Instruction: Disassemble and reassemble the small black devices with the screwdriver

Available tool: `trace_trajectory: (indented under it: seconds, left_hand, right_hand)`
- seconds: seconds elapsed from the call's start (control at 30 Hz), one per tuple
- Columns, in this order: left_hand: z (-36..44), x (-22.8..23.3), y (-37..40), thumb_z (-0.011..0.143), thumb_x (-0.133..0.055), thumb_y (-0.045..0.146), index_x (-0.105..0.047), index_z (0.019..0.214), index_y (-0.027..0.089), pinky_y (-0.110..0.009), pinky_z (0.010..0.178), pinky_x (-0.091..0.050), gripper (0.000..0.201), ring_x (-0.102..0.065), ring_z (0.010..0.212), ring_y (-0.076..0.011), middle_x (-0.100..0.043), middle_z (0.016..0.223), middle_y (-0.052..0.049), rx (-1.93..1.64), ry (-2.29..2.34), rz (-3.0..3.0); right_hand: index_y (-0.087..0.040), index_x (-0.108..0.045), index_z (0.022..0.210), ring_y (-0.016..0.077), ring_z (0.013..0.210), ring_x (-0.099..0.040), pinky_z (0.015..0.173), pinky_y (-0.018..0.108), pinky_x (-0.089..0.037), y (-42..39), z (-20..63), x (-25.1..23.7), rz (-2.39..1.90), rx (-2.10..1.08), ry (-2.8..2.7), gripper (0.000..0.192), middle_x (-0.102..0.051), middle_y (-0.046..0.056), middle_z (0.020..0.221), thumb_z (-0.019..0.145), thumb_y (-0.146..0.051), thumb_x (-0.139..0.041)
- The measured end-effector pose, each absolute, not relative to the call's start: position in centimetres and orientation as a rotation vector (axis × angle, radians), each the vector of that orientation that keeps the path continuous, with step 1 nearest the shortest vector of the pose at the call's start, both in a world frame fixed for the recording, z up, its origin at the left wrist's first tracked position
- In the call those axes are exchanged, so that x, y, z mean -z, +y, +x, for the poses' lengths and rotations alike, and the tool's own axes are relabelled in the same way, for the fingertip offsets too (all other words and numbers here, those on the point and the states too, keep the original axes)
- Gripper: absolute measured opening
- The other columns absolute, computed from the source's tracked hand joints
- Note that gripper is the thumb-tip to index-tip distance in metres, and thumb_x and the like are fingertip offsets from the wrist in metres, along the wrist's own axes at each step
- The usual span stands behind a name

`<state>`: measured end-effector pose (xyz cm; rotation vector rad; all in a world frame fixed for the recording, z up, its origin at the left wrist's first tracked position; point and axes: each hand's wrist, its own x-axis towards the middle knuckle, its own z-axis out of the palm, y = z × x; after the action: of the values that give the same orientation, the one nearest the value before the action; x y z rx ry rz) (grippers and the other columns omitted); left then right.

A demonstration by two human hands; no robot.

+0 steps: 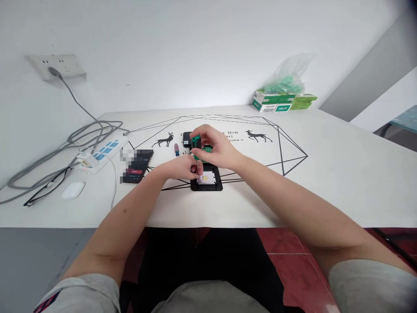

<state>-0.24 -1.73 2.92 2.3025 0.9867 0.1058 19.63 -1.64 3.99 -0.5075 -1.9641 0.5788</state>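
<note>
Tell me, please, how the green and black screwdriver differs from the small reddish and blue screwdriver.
The green and black screwdriver is gripped in the right hand, while the small reddish and blue screwdriver lies untouched on the white tabletop. The green one stands roughly upright, shaft pointing down; the reddish one lies flat. The green handle also looks thicker than the reddish one. Both have two-coloured handles.

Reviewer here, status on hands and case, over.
Right hand grips screwdriver, pointed down. Left hand at its lower end. Black case underneath, partly hidden by left hand.
</note>
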Motion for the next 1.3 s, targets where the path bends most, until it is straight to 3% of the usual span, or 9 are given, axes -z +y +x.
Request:
trace_trajectory:
  seconds: [0.2,0.4,0.57,0.77,0.97,1.07,1.17,1.3]
  left_hand:
    - [-0.5,-2.5,-1.5,0.078,-0.072,0.025,-0.081,0.099,0.026,-0.029,0.067,-0.048,0.023,-0.061,0.072,-0.0178,-0.062,0.078,0.001,0.019,0.903,2.289]
    - [-0.3,-2.7,-1.8,0.079,-0.070,0.021,-0.080,0.101,0.024,-0.028,0.070,-0.050,0.024,-0.065,0.076,-0.0180,-0.071,0.083,0.000,0.061,0.900,2.328]
    - [-0.2,-2.5,-1.9,0.080,-0.070,0.016,-0.080,0.102,0.023,-0.029,0.075,-0.053,0.026,-0.068,0.084,-0.0189,-0.078,0.097,-0.002,0.036,0.863,2.314]
    - [-0.4,-2.4,-1.9,0.080,-0.064,0.008,-0.078,0.108,0.021,-0.028,0.078,-0.055,0.034,-0.067,0.088,-0.0183,-0.077,0.104,-0.003,0.002,0.836,2.262]
    - [-0.7,-2.1,-0.7,0.089,-0.064,0.018,-0.072,0.093,0.019,-0.030,0.075,-0.051,0.008,-0.065,0.081,-0.0188,-0.072,0.088,-0.001,-0.262,1.040,2.269]
    - [-1.0,-1.5,0.5,0.091,-0.059,0.018,-0.069,0.088,0.019,-0.032,0.078,-0.050,0.011,-0.064,0.081,-0.0199,-0.071,0.086,-0.002,-0.475,1.207,2.344]
    - [-1.4,-0.4,1.8,0.095,-0.054,0.018,-0.073,0.097,0.019,-0.035,0.086,-0.052,0.019,-0.066,0.091,-0.0233,-0.073,0.095,-0.006,-0.621,1.469,2.381]
    - [-1.8,1.2,3.0,0.097,-0.055,0.019,-0.075,0.104,0.021,-0.044,0.105,-0.051,0.022,-0.064,0.119,-0.0307,-0.071,0.118,-0.013,-0.705,1.782,2.453]
  right_hand:
    - [-0.029,-0.075,0.120,0.0206,0.103,-0.071,0.086,0.038,-0.065,-1.2,19.7,-2.6,-0.446,-0.638,-1.854,0.029,-0.076,0.004,0.116,0.094,-0.022,-0.065]
    - [-0.029,-0.075,0.124,0.0186,0.092,-0.068,0.078,0.036,-0.064,-1.9,20.0,-1.5,-0.428,-0.534,-1.820,0.032,-0.076,0.004,0.109,0.096,-0.021,-0.061]
    - [-0.027,-0.072,0.124,0.0194,0.090,-0.066,0.077,0.039,-0.061,-2.7,19.1,-1.1,-0.407,-0.255,-1.786,0.030,-0.075,0.007,0.112,0.098,-0.021,-0.059]
    - [-0.030,-0.071,0.124,0.0226,0.093,-0.064,0.079,0.044,-0.059,-3.2,18.4,-0.4,-0.456,-0.044,-1.718,0.027,-0.068,0.006,0.104,0.097,-0.031,-0.070]
    - [-0.031,-0.075,0.127,0.0210,0.095,-0.066,0.082,0.043,-0.059,-3.3,19.0,-0.7,-0.391,-0.151,-1.703,0.030,-0.068,0.006,0.103,0.110,-0.027,-0.051]
    - [-0.031,-0.075,0.122,0.0203,0.092,-0.065,0.081,0.042,-0.059,-3.3,18.9,-0.8,-0.401,-0.173,-1.671,0.024,-0.066,0.004,0.099,0.109,-0.028,-0.055]
    - [-0.030,-0.071,0.116,0.0201,0.094,-0.065,0.078,0.040,-0.059,-3.3,18.5,-0.6,-0.411,-0.243,-1.628,0.014,-0.064,0.005,0.106,0.105,-0.035,-0.065]
    - [-0.029,-0.057,0.112,0.0208,0.102,-0.073,0.081,0.040,-0.062,-3.5,17.8,0.0,-0.480,-0.469,-1.556,0.029,-0.065,0.009,0.129,0.100,-0.048,-0.074]
